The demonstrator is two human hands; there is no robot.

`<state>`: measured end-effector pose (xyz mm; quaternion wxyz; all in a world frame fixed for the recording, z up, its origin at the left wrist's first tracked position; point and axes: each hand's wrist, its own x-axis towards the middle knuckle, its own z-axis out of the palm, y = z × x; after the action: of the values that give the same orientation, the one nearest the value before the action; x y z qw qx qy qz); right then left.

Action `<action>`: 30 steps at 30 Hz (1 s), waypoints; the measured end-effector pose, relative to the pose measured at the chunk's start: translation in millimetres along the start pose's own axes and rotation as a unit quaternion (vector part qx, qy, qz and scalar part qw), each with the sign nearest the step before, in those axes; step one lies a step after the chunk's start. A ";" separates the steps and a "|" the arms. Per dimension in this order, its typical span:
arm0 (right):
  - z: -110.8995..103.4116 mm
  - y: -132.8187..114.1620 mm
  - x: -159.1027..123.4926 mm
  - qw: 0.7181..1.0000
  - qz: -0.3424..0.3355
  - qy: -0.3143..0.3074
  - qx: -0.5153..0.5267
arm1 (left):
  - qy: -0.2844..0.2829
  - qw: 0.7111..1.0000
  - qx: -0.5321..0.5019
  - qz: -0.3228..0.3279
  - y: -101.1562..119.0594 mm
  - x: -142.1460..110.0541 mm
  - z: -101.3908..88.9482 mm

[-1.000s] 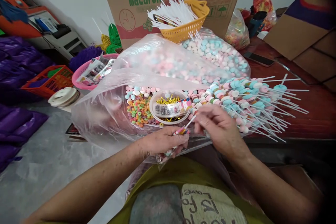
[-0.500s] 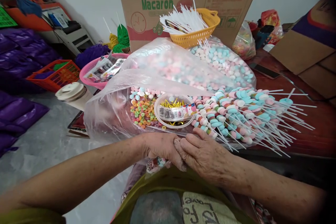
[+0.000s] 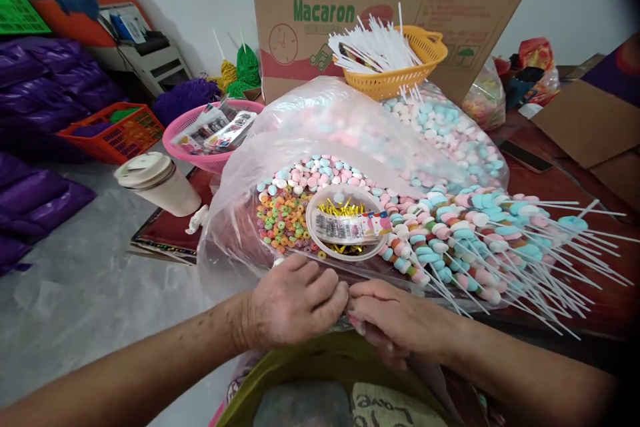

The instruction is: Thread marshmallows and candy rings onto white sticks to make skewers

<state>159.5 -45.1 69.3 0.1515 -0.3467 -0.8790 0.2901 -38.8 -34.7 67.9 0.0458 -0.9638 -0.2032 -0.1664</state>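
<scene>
My left hand (image 3: 295, 300) is closed, its curled fingers meeting the fingertips of my right hand (image 3: 395, 317) just before the table edge. The right hand is closed too, thumb and fingers pressed together. Something small, pinkish and white, shows under its fingertips, too little of it to name. Just beyond the hands stands a clear round tub (image 3: 320, 247) with gold twist ties (image 3: 340, 208) and a printed label strip (image 3: 350, 228). Ring-shaped candies (image 3: 285, 217) lie left of it, with pastel marshmallow candies (image 3: 325, 172) behind. Candy skewers (image 3: 465, 233) on white sticks are piled at the right.
Behind lies a big clear bag of marshmallow candies (image 3: 445, 123), topped by a yellow basket (image 3: 425, 57) of white sticks. A cardboard box (image 3: 320, 33) stands behind it. Left are a pink basket (image 3: 185, 147) of wrappers and a lidded paper cup (image 3: 165, 190). A phone (image 3: 525, 156) lies right.
My hands, overlapping before, have drawn apart so that only their fingertips meet. The left hand has turned, its fingers now curled. The view has shifted, so the table things appear farther right and lower.
</scene>
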 end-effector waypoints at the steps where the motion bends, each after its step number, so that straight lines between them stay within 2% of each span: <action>1: -7.9 1.4 5.7 0.997 0.025 -0.060 0.045 | 0.053 0.998 0.001 0.016 -0.7 -6.9 2.9; 2: -16.9 4.4 14.4 0.988 0.048 -0.120 0.080 | 0.095 0.995 -0.013 -0.004 -1.8 -12.5 6.1; 3: -26.1 9.3 26.3 0.975 0.074 -0.177 0.109 | 0.131 0.989 -0.046 -0.055 -2.9 -16.6 9.1; 4: -34.6 16.2 41.0 0.970 0.105 -0.189 0.114 | 0.159 0.974 -0.098 -0.130 -4.1 -19.2 11.8; 5: -41.1 24.8 57.9 0.976 0.146 -0.142 0.073 | 0.180 0.945 -0.165 -0.217 -5.2 -20.3 13.9; 6: -44.7 34.6 75.8 0.979 0.188 -0.077 -0.014 | 0.195 0.901 -0.238 -0.307 -6.1 -20.2 15.5; 7: -45.1 45.0 93.6 0.961 0.248 -0.035 -0.120 | 0.202 0.843 -0.311 -0.390 -6.8 -19.1 16.5; 9: -37.2 65.2 124.0 0.940 0.297 -0.039 -0.161 | 0.203 0.707 -0.436 -0.519 -7.7 -15.8 17.6; 10: -30.7 74.0 135.0 0.934 0.313 -0.041 -0.170 | 0.195 0.639 -0.486 -0.563 -8.0 -14.2 18.1; 12: -18.1 87.5 146.6 0.930 0.325 -0.037 -0.168 | 0.190 0.518 -0.563 -0.615 -8.9 -12.2 19.6; 13: -14.2 91.7 147.6 0.931 0.324 -0.028 -0.167 | 0.189 0.473 -0.589 -0.627 -9.7 -11.9 20.5; 14: -12.7 94.2 146.0 0.934 0.317 -0.016 -0.166 | 0.191 0.440 -0.608 -0.633 -10.7 -11.9 21.5; 15: -13.7 94.8 142.3 0.938 0.305 -0.002 -0.165 | 0.194 0.419 -0.620 -0.634 -11.7 -12.0 22.3; 16: -16.9 93.4 137.1 0.942 0.292 0.013 -0.165 | 0.199 0.409 -0.628 -0.632 -12.7 -11.9 22.6; 19: -31.9 77.3 115.0 0.956 0.231 0.082 -0.163 | 0.205 0.401 -0.644 -0.619 -13.9 -9.0 19.9; 22: -38.1 48.7 85.7 0.974 0.155 0.158 -0.044 | 0.217 0.397 -0.669 -0.590 -9.7 -0.2 13.9; 24: -31.8 30.2 65.0 0.980 0.142 0.129 0.061 | 0.239 0.408 -0.689 -0.549 -4.7 8.3 11.3; 26: -19.6 17.3 46.8 0.977 0.145 0.099 0.119 | 0.253 0.421 -0.709 -0.505 0.1 18.3 11.0; 28: -6.7 11.5 33.1 0.972 0.148 0.123 0.135 | 0.251 0.420 -0.728 -0.480 3.1 28.3 12.2; 30: 1.9 11.5 23.0 0.958 0.166 0.181 0.147 | 0.248 0.401 -0.740 -0.481 3.9 36.7 13.6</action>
<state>148.2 -23.0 62.2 0.3067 -0.5088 -0.7146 0.3694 -1.4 -22.3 67.5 -0.7240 -0.2815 -0.4102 -0.4778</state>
